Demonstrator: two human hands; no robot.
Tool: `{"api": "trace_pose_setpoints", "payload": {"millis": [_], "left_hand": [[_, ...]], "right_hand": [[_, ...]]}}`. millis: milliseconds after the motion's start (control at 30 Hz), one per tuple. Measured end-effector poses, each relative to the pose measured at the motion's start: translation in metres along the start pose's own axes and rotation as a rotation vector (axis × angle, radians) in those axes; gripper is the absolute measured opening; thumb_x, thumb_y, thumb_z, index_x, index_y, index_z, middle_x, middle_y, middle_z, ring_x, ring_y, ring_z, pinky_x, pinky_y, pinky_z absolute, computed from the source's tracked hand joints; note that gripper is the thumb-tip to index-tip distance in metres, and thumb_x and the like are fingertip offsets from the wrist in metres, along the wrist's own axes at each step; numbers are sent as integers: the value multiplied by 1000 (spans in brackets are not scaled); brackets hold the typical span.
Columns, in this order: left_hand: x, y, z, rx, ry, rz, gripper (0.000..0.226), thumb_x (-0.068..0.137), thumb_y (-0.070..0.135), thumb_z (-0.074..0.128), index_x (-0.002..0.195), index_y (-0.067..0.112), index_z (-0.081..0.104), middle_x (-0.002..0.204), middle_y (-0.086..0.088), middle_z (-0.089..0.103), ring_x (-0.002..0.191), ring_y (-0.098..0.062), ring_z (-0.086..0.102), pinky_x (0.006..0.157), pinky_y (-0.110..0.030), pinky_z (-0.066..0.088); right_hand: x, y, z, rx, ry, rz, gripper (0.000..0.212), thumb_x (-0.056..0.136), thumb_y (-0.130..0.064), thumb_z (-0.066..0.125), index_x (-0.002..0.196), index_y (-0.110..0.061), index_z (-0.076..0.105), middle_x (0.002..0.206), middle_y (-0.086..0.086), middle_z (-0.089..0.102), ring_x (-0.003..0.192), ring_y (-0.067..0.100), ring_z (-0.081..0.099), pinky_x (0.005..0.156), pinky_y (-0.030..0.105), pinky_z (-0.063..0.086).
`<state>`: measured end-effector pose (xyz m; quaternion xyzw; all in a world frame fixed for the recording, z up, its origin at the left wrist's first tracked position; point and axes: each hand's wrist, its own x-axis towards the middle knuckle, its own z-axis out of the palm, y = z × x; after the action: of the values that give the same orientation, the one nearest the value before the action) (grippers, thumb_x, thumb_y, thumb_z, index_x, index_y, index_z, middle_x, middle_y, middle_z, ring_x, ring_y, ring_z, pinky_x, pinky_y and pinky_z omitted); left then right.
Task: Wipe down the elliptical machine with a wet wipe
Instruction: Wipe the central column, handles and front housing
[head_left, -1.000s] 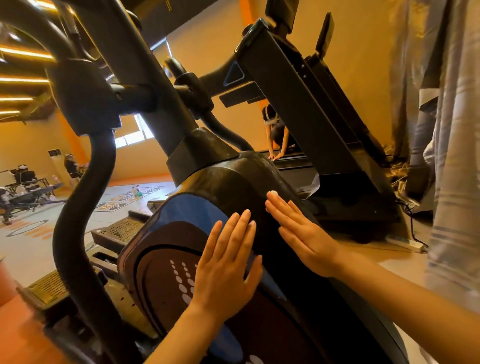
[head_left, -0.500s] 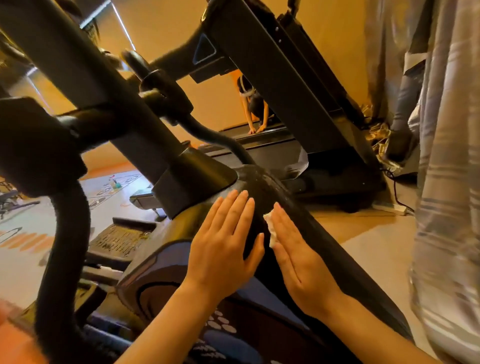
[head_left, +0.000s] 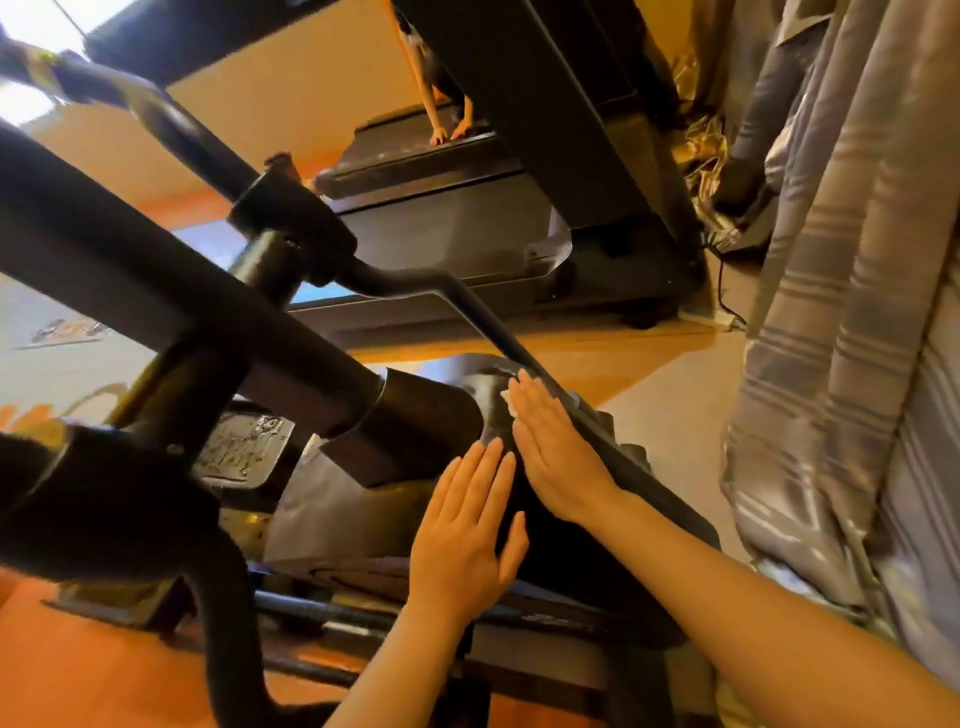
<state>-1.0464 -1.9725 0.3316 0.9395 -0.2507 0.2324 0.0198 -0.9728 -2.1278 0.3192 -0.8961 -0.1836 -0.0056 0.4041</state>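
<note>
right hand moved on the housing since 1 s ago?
Yes. The right hand, flat on the wet wipe, has slid up the elliptical housing toward the post collar; earlier it lay lower on the side.

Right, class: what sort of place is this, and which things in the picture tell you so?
Most likely a gym. Both hands lie flat on an elliptical machine, a treadmill stands behind it, and another person bends over the treadmill's deck.
</note>
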Motion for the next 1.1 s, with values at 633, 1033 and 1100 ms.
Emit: {"api": "trace_pose_setpoints", "payload": {"millis": [633,1033,1100], "left_hand": [[0,0,-1,34,-31,28,52,103,36,37,144,4,46,151,-18,42,142,-30,36,122,-40,21],[-1,0,-1,43,-41,37,53,104,36,36,147,6,39,151,-17,42,144,-30,33,120,-42,25],[-2,0,-1,53,-48,39,53,104,36,37,147,6,39,151,-17,41,144,-30,32,121,-42,24]], "right_hand": [[-70,-27,17,213,138,219,50,103,-27,23,150,-14,14,159,-1,13,147,0,6,120,22,10],[-23,-29,4,440,219,233,45,107,-22,30,151,-21,22,159,-16,9,147,-1,5,122,29,13],[-43,-23,10,368,191,137,45,107,-29,28,151,-21,24,161,-12,13,148,4,9,121,28,13]]}}
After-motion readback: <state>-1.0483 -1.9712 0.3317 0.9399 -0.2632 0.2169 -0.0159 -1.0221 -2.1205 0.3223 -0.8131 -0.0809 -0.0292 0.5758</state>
